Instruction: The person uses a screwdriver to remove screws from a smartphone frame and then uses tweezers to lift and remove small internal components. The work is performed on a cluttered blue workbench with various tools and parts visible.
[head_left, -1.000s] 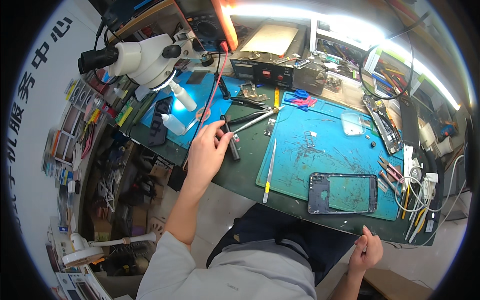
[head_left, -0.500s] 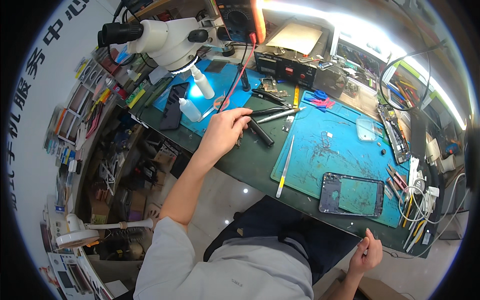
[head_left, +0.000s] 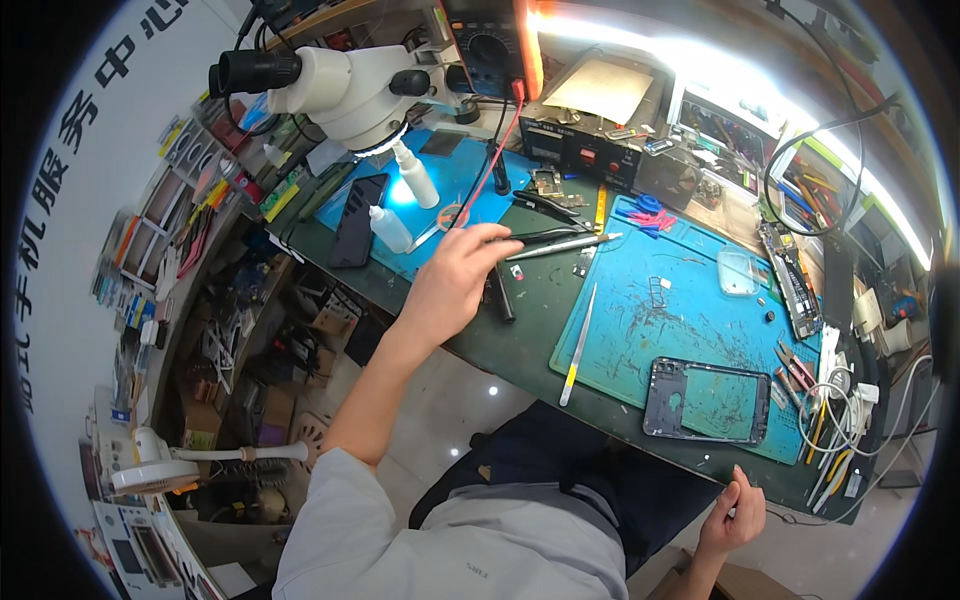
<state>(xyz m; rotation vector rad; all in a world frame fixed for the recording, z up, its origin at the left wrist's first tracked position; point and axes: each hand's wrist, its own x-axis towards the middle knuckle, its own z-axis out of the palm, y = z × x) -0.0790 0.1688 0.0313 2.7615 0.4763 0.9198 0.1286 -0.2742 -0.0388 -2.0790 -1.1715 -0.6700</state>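
Note:
My left hand (head_left: 452, 285) is bent at the fingers around a dark cylindrical tool (head_left: 503, 302), partly hidden by it, beside black pliers (head_left: 540, 212) and a silver pen-like tool (head_left: 565, 246). A white dropper bottle (head_left: 390, 230) stands just left of it. My right hand (head_left: 732, 510) is low by the bench's front edge, fingers curled, their contents unclear. Above it, a dark phone frame (head_left: 668, 400) lies on a blue mat (head_left: 620, 340), with steel tweezers (head_left: 580, 345) to its left.
A microscope (head_left: 335, 95) overhangs the left mat and a dark phone (head_left: 356, 220). A power unit (head_left: 590, 160) and multimeter (head_left: 485, 45) stand behind. An opened phone body (head_left: 790, 280), hand tools and white cables (head_left: 850, 400) line the right side. A small fan (head_left: 140, 475) is lower left.
The view has shifted, moving the bench rightward in it. My left hand stays among the tools, and the dark cylinder has turned and moved under it. My right hand stays by the edge.

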